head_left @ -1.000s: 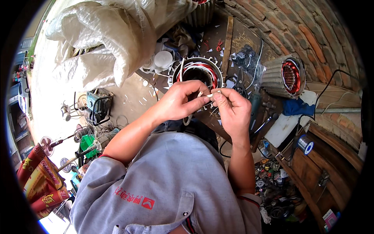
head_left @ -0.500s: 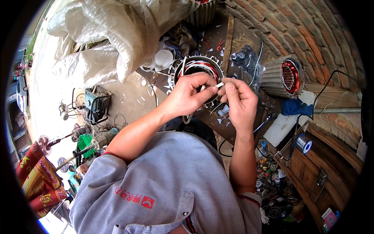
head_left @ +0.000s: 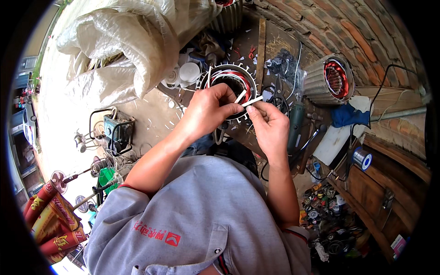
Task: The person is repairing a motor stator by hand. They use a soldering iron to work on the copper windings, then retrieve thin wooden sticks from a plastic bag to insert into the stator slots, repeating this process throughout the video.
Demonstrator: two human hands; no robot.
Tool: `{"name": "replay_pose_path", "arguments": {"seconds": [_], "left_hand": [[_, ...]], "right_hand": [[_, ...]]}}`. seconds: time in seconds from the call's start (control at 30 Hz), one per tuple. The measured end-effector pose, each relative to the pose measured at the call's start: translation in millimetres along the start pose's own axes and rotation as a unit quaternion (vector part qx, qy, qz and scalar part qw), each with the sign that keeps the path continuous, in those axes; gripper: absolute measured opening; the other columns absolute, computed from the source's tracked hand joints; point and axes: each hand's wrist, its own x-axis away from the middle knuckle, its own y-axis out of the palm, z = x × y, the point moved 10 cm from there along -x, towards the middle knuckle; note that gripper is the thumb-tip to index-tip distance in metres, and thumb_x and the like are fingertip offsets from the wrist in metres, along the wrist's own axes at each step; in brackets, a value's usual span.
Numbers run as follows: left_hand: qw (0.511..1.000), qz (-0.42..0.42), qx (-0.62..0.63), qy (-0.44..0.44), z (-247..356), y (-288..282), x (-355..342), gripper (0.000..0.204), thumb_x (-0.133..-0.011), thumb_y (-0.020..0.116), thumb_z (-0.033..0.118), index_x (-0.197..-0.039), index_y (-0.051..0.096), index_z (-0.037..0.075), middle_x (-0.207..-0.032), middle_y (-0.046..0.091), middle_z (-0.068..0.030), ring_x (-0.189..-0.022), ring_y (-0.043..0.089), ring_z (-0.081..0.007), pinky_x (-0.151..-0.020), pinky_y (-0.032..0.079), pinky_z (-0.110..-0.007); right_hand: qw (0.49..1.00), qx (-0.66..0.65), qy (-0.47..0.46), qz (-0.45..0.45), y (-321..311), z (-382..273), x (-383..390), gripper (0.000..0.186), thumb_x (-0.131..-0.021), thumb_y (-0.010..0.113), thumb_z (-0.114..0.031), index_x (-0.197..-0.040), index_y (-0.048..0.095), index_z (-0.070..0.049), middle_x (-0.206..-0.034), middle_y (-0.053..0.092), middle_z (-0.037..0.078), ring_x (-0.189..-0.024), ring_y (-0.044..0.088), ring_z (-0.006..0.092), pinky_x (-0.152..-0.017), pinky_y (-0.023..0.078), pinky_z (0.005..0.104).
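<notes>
Just over the near side of a round motor stator (head_left: 251, 81) with red windings, my two hands meet at a thin white sleeve (head_left: 253, 101). My left hand (head_left: 213, 104) pinches its left end between thumb and fingers. Farther along the sleeve, my right hand (head_left: 269, 123) grips it with thumb and forefinger. A second short white tube (head_left: 240, 96) slants up beside the left fingertips; whether it joins the stator's leads is hidden. White leads curve around the inside of the stator, and a thick pale lead rises at its left rim.
Another finned motor housing (head_left: 316, 82) lies tilted at the right by the brick wall (head_left: 362, 41). A green cylindrical power tool (head_left: 296, 126), a blue cloth (head_left: 347, 115) and a wire spool (head_left: 362, 159) are nearer. White sacking (head_left: 123, 46) fills the upper left.
Both hands have shifted left and slightly down in the picture. More of the white sleeve shows between them, and the second white tube has come into sight. The view has turned slightly.
</notes>
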Motion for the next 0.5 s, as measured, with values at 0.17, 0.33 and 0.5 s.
{"name": "replay_pose_path", "arguments": {"seconds": [0.17,0.33,0.5], "left_hand": [[0.953,0.126,-0.199,0.189,27,2,12,0.014,-0.086,0.079,0.017,-0.093,0.075,0.006,-0.079,0.069,-0.0106,-0.070,0.067,-0.0253,-0.062,0.053,-0.038],[0.920,0.154,-0.293,0.210,38,16,23,0.011,-0.087,0.072,0.015,-0.084,0.066,0.007,-0.077,0.059,-0.0108,-0.071,0.064,-0.0336,-0.062,0.053,-0.045],[0.909,0.183,-0.301,0.225,35,22,25,0.013,-0.081,0.074,0.015,-0.082,0.063,0.008,-0.083,0.058,-0.0095,-0.079,0.064,-0.0314,-0.062,0.053,-0.043]], "right_hand": [[0.991,0.114,-0.066,0.006,13,-18,-13,0.016,-0.091,0.071,-0.011,-0.103,0.074,-0.001,-0.077,0.068,0.016,-0.067,0.067,0.0311,-0.062,0.051,0.0398],[0.959,0.264,-0.102,-0.020,20,-37,-21,0.014,-0.089,0.070,-0.015,-0.090,0.073,-0.001,-0.083,0.069,0.020,-0.073,0.067,0.0405,-0.067,0.053,0.0474],[0.925,0.358,-0.124,-0.024,27,-51,-25,0.018,-0.090,0.068,-0.018,-0.084,0.072,-0.001,-0.084,0.070,0.018,-0.074,0.068,0.0399,-0.068,0.054,0.0495]]}}
